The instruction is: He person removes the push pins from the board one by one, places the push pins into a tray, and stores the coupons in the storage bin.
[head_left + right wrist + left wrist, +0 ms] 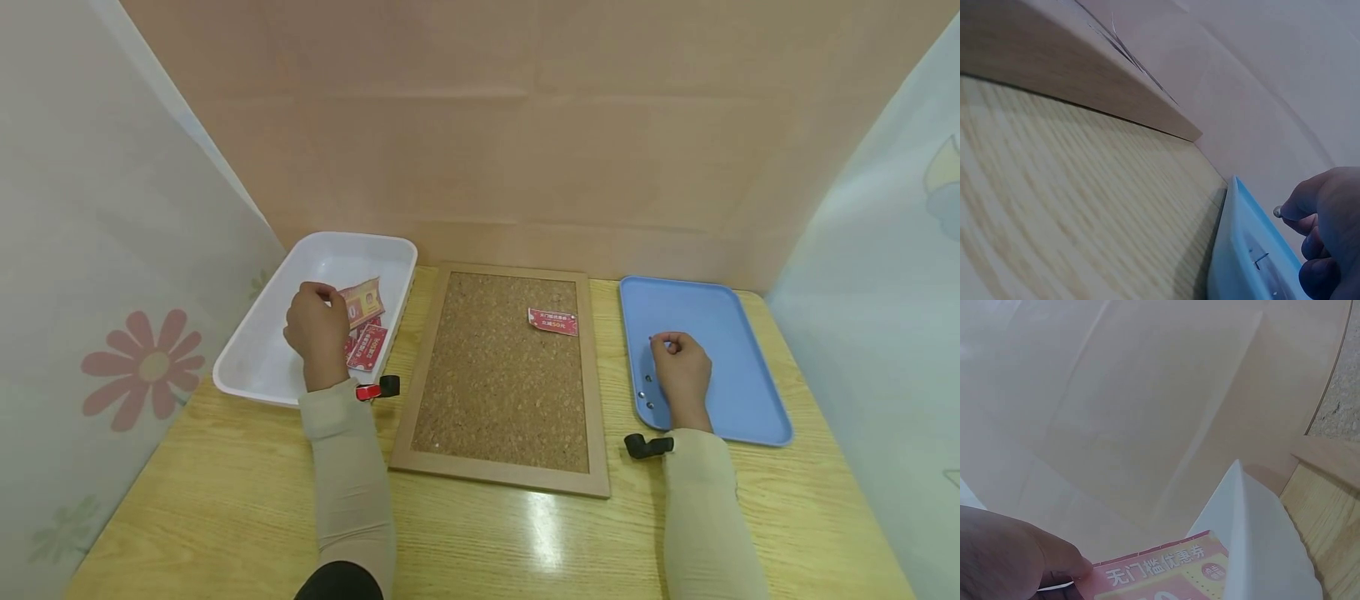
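Observation:
Over the white plastic bin [258,350], my left hand [317,327] pinches a pink and yellow paper coupon [364,300] by its edge. In the left wrist view the coupon [1157,575] shows printed characters, with thumb and finger at its left corner. Red coupons [367,348] lie beneath it at the bin's right side. My right hand [684,371], above the blue tray [742,367], pinches a small silvery thumbtack [1277,212] between thumb and fingertip. Several loose thumbtacks [650,406] lie in the tray near this hand.
Between bin and tray lies a cork board [502,375] with a wooden frame [597,417]. One red coupon [553,322] is on its upper right part, overlapping the cork's edge. A brown paper backdrop [525,150] rises behind the wooden table [465,542].

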Motion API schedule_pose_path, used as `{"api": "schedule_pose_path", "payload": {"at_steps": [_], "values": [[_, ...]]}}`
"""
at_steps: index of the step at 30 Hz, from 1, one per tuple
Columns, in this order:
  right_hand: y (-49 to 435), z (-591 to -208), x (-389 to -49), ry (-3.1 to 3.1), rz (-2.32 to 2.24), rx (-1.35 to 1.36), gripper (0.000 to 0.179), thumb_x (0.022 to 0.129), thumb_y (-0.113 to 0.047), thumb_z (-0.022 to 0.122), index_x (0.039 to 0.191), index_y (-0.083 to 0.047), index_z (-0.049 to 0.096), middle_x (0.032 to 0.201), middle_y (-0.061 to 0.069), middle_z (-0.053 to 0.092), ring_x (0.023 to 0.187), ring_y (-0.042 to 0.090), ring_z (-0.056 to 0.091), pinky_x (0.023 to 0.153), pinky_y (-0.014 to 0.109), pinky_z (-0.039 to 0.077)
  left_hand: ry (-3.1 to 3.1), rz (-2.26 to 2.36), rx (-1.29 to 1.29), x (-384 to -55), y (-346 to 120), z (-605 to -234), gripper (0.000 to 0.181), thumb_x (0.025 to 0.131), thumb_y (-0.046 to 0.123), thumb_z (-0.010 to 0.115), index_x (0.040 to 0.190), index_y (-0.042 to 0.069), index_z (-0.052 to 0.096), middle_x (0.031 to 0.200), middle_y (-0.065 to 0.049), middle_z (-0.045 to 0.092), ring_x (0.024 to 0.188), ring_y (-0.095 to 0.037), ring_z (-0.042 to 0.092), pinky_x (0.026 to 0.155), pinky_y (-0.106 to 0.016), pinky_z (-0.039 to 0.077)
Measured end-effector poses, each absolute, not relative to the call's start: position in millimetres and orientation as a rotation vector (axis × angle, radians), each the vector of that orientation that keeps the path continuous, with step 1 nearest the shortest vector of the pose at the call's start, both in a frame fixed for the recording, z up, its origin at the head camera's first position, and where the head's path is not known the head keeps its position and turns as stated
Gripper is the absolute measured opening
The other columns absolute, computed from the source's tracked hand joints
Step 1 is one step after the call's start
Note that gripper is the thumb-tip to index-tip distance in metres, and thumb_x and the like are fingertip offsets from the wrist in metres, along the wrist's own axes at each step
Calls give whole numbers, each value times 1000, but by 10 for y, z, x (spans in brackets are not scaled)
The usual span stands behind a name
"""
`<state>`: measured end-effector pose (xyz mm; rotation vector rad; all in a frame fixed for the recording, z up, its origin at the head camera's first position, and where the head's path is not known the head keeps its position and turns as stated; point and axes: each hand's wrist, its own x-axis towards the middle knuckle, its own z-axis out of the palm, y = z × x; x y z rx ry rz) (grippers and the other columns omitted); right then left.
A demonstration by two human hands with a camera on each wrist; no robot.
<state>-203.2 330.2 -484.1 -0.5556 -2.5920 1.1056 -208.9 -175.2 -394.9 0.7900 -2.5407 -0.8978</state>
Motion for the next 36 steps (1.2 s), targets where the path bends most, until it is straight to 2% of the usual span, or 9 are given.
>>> {"api": "schedule_pose_path", "payload": {"at_steps": [14,29,36], "values": [[3355,-4894,-2041,-2596,1107,-577,34,96,-35,53,107,-6,66,85,2,48,77,22,45,66,33,33,-2553,-855,696,-2104,-1643,-3920,29,99,27,46,112,7,62,108,-12,63,102,-35,57,84,-56,38],[3295,-4856,-2069,-2483,1146,-535,31,95,-35,56,104,-8,68,81,0,47,73,20,43,65,31,32,-2565,-859,406,-2117,-1393,-3804,27,99,28,50,108,6,64,106,-13,64,99,-35,59,80,-56,41],[3221,-4860,-2089,-2374,1237,-481,29,94,-34,62,103,-8,69,78,-1,48,67,13,43,58,26,34,-2519,-952,194,-2116,-1236,-3741,31,100,30,50,110,4,64,106,-14,63,91,-29,58,77,-47,45]]}}
